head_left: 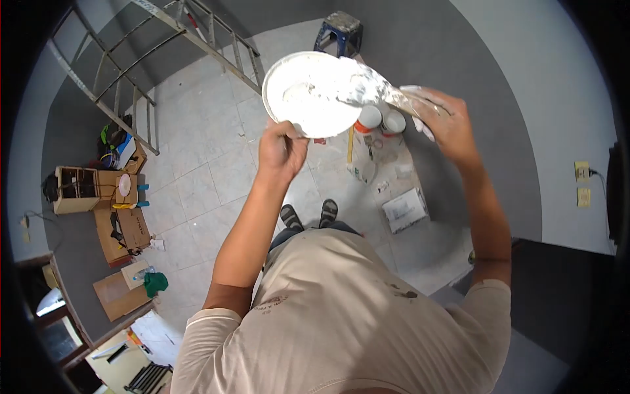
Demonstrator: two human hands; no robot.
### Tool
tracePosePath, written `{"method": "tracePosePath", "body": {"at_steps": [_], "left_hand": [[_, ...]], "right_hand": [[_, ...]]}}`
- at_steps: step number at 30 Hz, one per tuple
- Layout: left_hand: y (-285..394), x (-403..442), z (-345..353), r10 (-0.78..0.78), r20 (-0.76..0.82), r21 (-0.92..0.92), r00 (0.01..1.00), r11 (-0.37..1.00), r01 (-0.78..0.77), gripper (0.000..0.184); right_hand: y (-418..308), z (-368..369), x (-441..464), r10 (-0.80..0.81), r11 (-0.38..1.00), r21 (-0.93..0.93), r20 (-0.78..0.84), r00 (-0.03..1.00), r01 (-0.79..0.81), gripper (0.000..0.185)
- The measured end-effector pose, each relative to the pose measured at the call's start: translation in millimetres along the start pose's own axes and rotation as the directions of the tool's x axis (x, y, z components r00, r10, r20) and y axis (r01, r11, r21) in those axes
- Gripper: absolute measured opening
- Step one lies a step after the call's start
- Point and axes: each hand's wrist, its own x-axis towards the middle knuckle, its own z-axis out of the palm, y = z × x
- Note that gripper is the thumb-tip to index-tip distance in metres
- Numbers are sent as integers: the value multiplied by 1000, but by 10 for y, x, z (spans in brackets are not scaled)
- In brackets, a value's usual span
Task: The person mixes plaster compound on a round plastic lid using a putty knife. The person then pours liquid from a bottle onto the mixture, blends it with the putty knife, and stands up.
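My left hand (283,150) grips the lower rim of a round white container (308,98), whose bright inside shows white paste with darker specks. My right hand (443,118) is closed round the handle of a brush-like tool (394,95), smeared white. The tool's white-coated head (359,85) lies over the right side of the container. Whether it is a brush or a spatula cannot be told under the coating. White smears also mark the fingers of my right hand.
Metal scaffolding (118,69) stands at the upper left, a blue stool (340,33) at the top. Buckets (369,118) and a white box (404,210) sit on the tiled floor by the grey wall. Cardboard and tools lie left. My feet (310,215) are below.
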Motion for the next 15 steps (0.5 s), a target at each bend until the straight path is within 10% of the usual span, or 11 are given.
{"method": "tracePosePath", "body": {"at_steps": [8, 15], "left_hand": [[-15, -224, 261, 80, -75, -9, 994, 997, -81, 93], [47, -315, 247, 75, -67, 237, 995, 970, -58, 87]], "right_hand": [[262, 133, -397, 371, 818, 436, 101, 923, -376, 27], [268, 999, -739, 462, 559, 777, -1, 887, -290, 30]]}}
